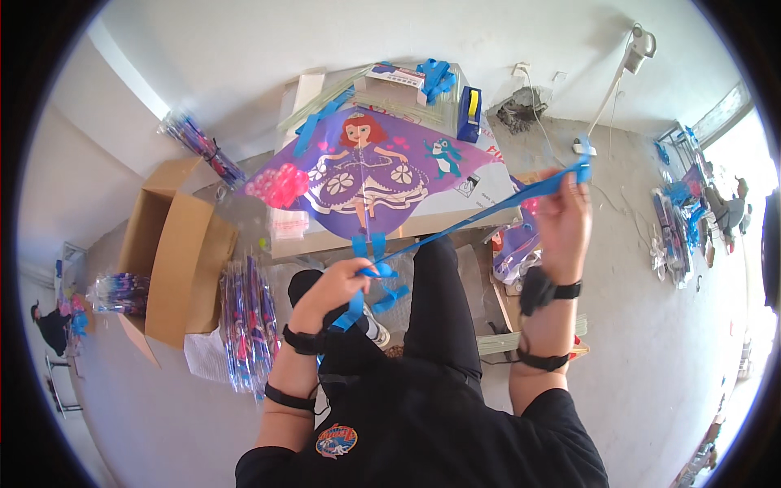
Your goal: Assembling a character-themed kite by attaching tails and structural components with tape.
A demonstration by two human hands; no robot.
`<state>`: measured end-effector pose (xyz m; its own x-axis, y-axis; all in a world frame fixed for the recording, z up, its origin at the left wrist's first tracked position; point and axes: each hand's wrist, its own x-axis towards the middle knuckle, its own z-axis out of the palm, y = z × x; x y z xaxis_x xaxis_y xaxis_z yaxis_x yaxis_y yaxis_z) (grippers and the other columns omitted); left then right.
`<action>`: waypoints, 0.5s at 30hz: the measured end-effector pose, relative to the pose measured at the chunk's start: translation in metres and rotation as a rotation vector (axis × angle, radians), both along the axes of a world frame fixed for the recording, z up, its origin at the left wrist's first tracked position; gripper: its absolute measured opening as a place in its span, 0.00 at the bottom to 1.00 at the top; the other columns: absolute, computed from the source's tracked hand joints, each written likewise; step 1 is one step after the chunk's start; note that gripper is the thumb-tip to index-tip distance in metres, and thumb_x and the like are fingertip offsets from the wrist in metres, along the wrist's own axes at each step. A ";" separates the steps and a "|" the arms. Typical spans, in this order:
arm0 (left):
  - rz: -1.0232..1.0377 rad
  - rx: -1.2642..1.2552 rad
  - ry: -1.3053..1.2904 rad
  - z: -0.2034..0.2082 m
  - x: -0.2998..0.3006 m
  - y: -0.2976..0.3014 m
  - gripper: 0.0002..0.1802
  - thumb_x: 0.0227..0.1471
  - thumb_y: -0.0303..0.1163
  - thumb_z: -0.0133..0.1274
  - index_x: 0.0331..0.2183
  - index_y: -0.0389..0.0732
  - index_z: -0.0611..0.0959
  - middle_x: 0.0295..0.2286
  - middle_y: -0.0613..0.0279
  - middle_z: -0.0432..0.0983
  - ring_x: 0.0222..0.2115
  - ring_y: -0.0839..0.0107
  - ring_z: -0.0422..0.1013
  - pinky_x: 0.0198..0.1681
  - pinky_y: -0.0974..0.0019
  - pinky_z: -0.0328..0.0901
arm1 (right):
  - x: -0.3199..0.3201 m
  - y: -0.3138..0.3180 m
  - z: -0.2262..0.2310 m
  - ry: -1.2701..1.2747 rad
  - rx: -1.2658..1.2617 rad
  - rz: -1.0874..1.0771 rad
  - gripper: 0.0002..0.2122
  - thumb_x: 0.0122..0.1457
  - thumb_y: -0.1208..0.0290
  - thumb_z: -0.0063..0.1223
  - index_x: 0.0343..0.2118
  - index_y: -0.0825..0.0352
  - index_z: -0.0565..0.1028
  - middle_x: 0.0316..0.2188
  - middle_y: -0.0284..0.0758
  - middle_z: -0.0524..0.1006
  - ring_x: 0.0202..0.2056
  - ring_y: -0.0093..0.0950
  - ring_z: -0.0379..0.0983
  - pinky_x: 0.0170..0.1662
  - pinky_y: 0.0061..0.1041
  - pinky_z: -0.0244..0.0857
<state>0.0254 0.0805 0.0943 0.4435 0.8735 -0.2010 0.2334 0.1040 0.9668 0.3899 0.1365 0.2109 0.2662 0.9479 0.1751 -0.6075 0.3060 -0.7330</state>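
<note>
A purple kite (325,130) printed with a red-haired figure in a gown lies flat on the work table (407,232). Blue strips hang from its lower tip at the near table edge. My left hand (346,281), just below that tip, is closed on a blue ribbon (488,211). The ribbon runs taut up to the right, where my right hand (565,210) pinches it, raised beyond the table's right side. Loose ribbon ends dangle below my left hand, over my lap. Whether this ribbon is joined to the kite is hidden by my left fingers.
A blue tape dispenser (469,114), thin pale rods (407,112) and a blue ribbon bundle (437,80) sit at the table's back. Left stand an open cardboard box (181,268) and wrapped kites (246,325). A floor fan (639,49) and more wrapped kites (674,232) are right.
</note>
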 end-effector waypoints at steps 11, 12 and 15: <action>0.112 0.059 0.127 0.030 0.016 0.020 0.08 0.49 0.23 0.43 0.31 0.37 0.77 0.18 0.66 0.69 0.22 0.77 0.66 0.27 0.72 0.60 | 0.030 0.006 -0.037 -0.582 -0.126 -0.245 0.08 0.57 0.79 0.52 0.40 0.68 0.72 0.35 0.36 0.77 0.36 0.24 0.73 0.41 0.22 0.67; 0.069 0.061 0.121 0.040 0.029 0.022 0.08 0.49 0.23 0.43 0.30 0.37 0.77 0.19 0.65 0.69 0.22 0.77 0.66 0.27 0.72 0.60 | 0.000 0.004 -0.043 -0.751 -0.146 -0.123 0.11 0.54 0.80 0.54 0.41 0.67 0.71 0.35 0.32 0.76 0.35 0.21 0.72 0.41 0.22 0.66; 0.018 0.058 0.083 0.038 0.061 0.032 0.08 0.49 0.23 0.43 0.30 0.36 0.77 0.19 0.64 0.70 0.23 0.77 0.67 0.27 0.71 0.61 | -0.063 -0.015 -0.090 -0.776 -0.143 0.396 0.26 0.44 0.75 0.64 0.47 0.69 0.66 0.38 0.34 0.71 0.42 0.25 0.69 0.44 0.26 0.65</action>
